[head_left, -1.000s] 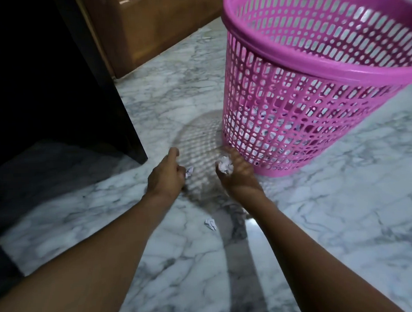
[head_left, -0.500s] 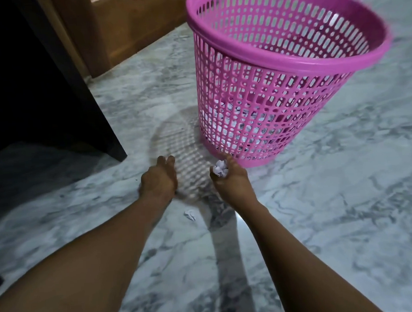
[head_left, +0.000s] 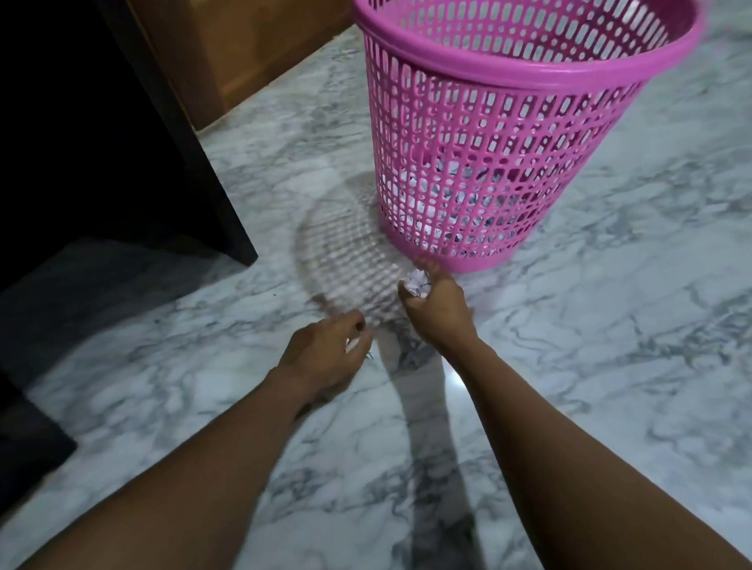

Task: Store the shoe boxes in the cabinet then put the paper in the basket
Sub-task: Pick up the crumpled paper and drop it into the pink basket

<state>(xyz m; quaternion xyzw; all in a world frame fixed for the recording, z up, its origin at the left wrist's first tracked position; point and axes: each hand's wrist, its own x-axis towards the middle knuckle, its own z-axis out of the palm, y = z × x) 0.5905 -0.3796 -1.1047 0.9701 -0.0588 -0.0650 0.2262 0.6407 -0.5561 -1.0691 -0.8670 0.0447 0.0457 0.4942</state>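
Note:
A pink mesh basket [head_left: 467,151] stands upright on the marble floor, with crumpled white paper showing through its lower wall. My right hand [head_left: 438,314] is just in front of the basket's base, shut on a crumpled white paper ball [head_left: 417,283]. My left hand [head_left: 321,356] is low over the floor to the left of it. Its fingers curl around a small white paper scrap [head_left: 354,344], and the hand is blurred. No shoe box is in view.
A dark cabinet [head_left: 100,124] fills the left side, its corner reaching the floor near the basket's shadow. Behind it stands brown wooden furniture [head_left: 247,44]. Grey-veined marble floor [head_left: 627,360] spreads to the right and front.
My left hand has drawn back toward me to where a small scrap lay on the floor, and its fingers have closed there. My right hand still holds the paper ball by the basket's base.

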